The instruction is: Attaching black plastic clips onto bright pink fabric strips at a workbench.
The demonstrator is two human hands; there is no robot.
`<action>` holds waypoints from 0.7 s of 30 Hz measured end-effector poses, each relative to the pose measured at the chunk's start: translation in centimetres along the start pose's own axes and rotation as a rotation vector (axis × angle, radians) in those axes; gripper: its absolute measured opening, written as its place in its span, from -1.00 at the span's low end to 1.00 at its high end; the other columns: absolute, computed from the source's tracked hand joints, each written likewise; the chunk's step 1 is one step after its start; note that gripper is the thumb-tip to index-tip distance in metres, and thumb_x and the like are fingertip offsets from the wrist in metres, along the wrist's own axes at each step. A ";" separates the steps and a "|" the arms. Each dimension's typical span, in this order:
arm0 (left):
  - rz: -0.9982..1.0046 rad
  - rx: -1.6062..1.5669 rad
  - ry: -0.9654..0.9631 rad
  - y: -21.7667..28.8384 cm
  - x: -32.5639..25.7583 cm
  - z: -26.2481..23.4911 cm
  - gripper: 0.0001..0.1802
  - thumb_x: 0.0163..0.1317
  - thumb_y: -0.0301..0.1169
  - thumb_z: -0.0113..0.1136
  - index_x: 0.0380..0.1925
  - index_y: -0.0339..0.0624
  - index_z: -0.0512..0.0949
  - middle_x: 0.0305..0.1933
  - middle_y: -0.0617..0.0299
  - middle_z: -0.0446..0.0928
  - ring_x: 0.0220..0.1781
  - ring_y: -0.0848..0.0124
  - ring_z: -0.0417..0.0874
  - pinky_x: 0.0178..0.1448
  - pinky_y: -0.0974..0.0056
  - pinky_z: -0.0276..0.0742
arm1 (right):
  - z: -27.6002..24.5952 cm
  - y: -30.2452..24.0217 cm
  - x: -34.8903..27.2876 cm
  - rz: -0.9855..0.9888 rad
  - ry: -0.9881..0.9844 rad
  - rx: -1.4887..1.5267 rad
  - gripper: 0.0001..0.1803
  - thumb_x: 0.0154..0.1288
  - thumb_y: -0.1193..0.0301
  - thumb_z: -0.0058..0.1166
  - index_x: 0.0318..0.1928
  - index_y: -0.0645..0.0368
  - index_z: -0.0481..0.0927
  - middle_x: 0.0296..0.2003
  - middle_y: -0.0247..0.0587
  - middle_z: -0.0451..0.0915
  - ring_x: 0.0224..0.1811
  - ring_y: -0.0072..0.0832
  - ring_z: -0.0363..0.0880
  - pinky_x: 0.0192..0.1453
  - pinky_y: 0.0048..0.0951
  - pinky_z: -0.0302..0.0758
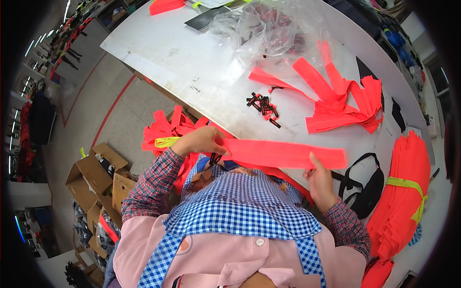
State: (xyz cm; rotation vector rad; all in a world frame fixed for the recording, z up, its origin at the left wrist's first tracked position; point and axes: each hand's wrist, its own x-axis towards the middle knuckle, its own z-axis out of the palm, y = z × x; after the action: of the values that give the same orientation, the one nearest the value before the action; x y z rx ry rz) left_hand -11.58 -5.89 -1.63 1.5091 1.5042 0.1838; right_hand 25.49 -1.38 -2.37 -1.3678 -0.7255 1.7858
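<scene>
A flat neon-red fabric strip (283,152) stretches between my hands, across the near edge of the table. My left hand (201,142) pinches its left end between thumb and fingers. Small black pieces (215,158) hang just below those fingers; their kind is unclear. Toward the other end, my right hand (321,185) is closed on the strip's lower edge, and the strip's tip sticks out past it. Beneath and beyond my left hand lies a bunch of similar red strips (165,128) with a yellow-green band (166,142).
Small black tabs with red ends (263,108) lie piled on the white table (192,62), beside loose red strips (343,103). Clear plastic bags (273,29) are behind. A black strap (367,189) and a banded red bundle (401,187) lie right. Cardboard boxes (96,170) stand left.
</scene>
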 end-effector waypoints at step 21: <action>0.665 0.667 0.168 -5.1 11.0 15.5 -0.42 0.18 -0.26 0.06 0.23 -0.21 0.40 0.26 0.04 0.41 0.37 0.07 0.31 0.42 -0.02 0.22 | -0.9 -6.3 9.4 -0.773 -0.268 -1.432 -0.82 0.28 0.40 0.06 -0.23 0.27 0.57 -0.33 -0.13 0.61 -0.29 -0.34 0.60 -0.23 -0.27 0.52</action>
State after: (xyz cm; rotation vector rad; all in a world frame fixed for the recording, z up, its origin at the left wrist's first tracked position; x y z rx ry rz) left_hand -1.97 -5.62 -18.82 2.5647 1.1821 0.2089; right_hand 26.49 9.94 -2.58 -1.2376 -2.5325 0.6618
